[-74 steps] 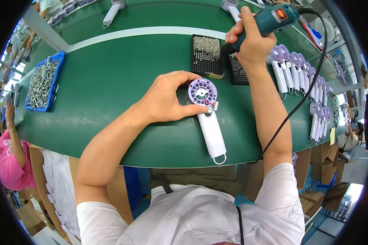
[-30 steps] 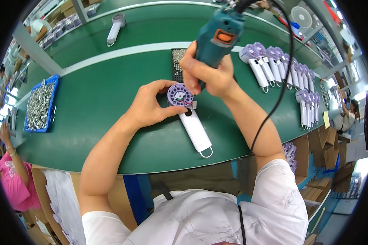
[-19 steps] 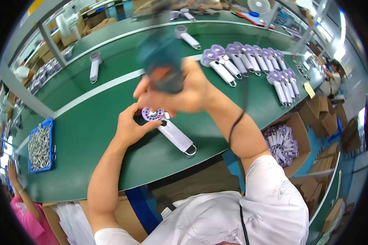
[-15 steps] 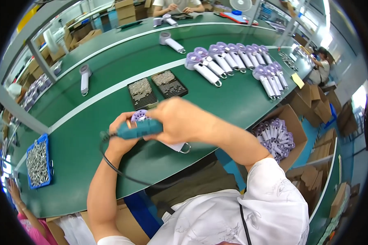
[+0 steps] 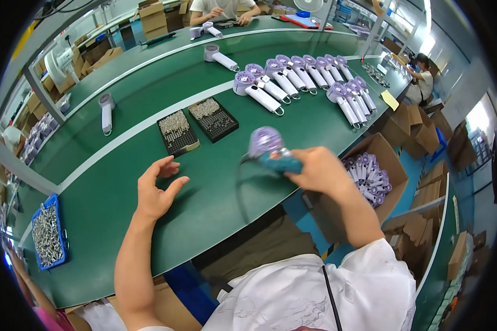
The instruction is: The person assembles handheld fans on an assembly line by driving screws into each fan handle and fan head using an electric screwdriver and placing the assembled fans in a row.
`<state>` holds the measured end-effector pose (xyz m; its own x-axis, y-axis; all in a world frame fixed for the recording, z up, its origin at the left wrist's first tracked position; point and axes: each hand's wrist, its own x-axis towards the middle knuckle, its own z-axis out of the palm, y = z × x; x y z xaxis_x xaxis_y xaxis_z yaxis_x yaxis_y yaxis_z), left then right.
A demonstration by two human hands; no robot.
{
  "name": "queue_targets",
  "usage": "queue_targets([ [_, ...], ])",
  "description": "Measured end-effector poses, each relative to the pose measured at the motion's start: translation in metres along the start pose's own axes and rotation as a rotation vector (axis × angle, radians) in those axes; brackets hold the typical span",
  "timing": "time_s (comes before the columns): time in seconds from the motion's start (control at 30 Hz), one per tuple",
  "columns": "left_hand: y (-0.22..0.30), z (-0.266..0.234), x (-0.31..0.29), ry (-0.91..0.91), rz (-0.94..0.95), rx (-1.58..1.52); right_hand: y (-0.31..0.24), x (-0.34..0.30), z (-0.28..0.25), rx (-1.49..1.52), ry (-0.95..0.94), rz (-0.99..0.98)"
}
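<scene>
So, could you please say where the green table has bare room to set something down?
On the green table, one bare patch lies between the blue bin and left hand; another lies between it and the right hand, where a blurred cord hangs. Fan rows crowd the far side, right of the black trays.

the driver (image 5: 282, 163) is teal, the fan head (image 5: 265, 141) purple, the tabletop (image 5: 110, 204) green.

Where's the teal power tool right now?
In the head view, the teal power tool is just right of centre, in the person's right hand, over the green table and close by a purple fan head.
</scene>
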<state>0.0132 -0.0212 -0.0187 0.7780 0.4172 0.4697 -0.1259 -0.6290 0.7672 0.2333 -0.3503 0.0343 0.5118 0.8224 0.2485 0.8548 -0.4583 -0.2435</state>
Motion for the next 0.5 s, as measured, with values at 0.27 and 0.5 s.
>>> queue_targets([
  [0.27, 0.005, 0.009, 0.002, -0.044, -0.053, -0.001, 0.138, 0.018, -0.038, -0.279, 0.057, 0.457],
  [0.5, -0.004, -0.001, -0.003, 0.059, -0.093, 0.008, 0.167, 0.052, -0.013, -0.447, 0.208, 0.386],
])
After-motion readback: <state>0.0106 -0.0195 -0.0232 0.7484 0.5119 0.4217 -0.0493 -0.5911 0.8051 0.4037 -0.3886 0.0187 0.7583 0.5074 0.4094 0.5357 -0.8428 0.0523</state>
